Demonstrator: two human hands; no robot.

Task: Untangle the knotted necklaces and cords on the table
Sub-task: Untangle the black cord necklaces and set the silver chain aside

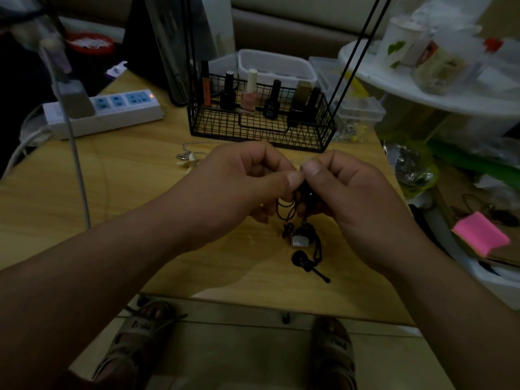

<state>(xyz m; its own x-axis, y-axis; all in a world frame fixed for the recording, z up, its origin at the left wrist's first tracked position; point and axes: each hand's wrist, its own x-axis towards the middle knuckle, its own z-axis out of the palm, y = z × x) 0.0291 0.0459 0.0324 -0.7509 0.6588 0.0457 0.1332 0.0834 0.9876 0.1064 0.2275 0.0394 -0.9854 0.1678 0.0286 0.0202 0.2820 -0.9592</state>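
A tangle of black cords (292,206) hangs between my two hands above the wooden table (140,192). My left hand (239,187) pinches the top of the knot from the left. My right hand (346,192) pinches it from the right, thumb tips almost touching. Below the hands dangle a small silver rectangular pendant (300,241), a dark reddish pendant (287,230) and a black guitar-shaped pendant (305,263) that lies on the table. A thin silver chain with a pale pendant (189,159) lies on the table behind my left hand.
A black wire basket (261,128) with nail polish bottles stands right behind the hands. A white power strip (104,111) with a plugged cable lies at the back left. Clear plastic boxes (357,108) sit at the back right. The table's near edge is just below the pendants.
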